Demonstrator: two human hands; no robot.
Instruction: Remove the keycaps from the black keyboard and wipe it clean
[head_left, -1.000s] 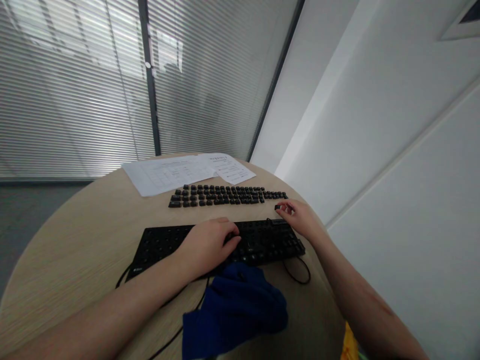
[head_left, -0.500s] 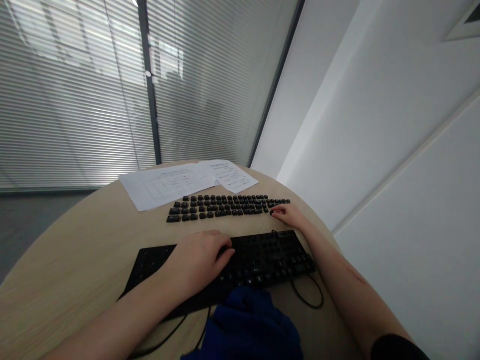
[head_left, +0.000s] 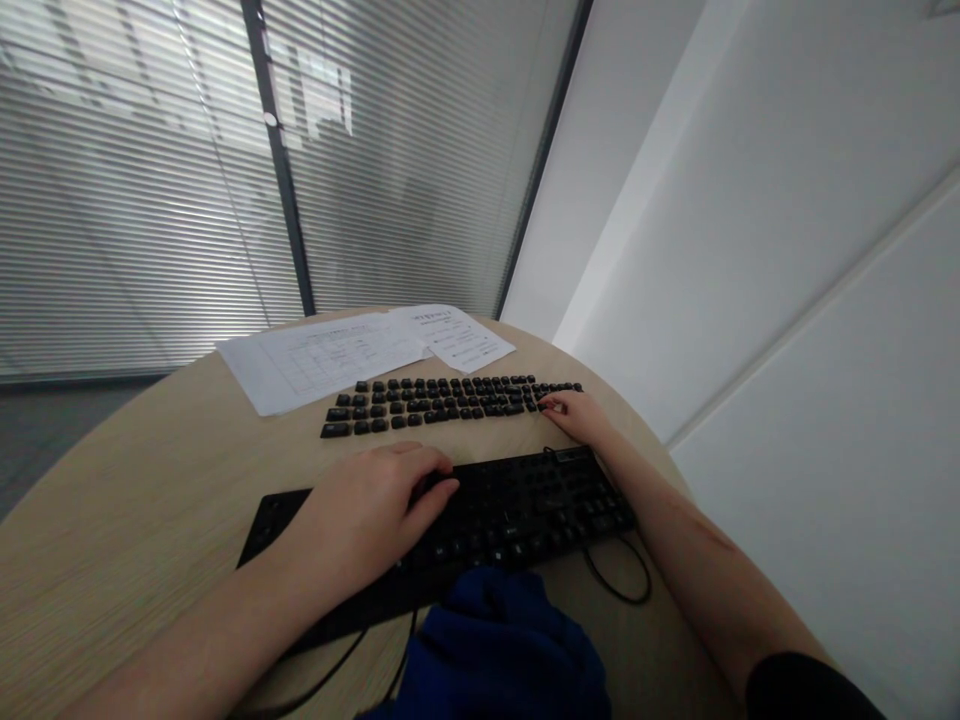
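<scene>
My left hand [head_left: 379, 500] lies over the black keyboard [head_left: 517, 500], thumb and index finger curled close together above its top. What may be between the fingertips is hidden, and the other fingers are tucked out of sight. Beyond the keyboard, loose black keycaps [head_left: 427, 402] are set out in rows on the table. At the right end of these rows is my right hand [head_left: 576, 412], fingertips pinched down on a small dark keycap [head_left: 543, 404].
Printed paper sheets [head_left: 330, 355] lie behind the keycaps on the round wooden table [head_left: 142, 480]. A black cable [head_left: 626, 600] loops out by the keyboard's right end. Blue cloth [head_left: 499, 650] bulges at the near edge. A white wall [head_left: 787, 250] rises on the right.
The view has shifted slightly, so the table and keyboard sit a little differently in frame. My left hand has slid slightly left over the keyboard; my right hand stays by the keycap rows.
</scene>
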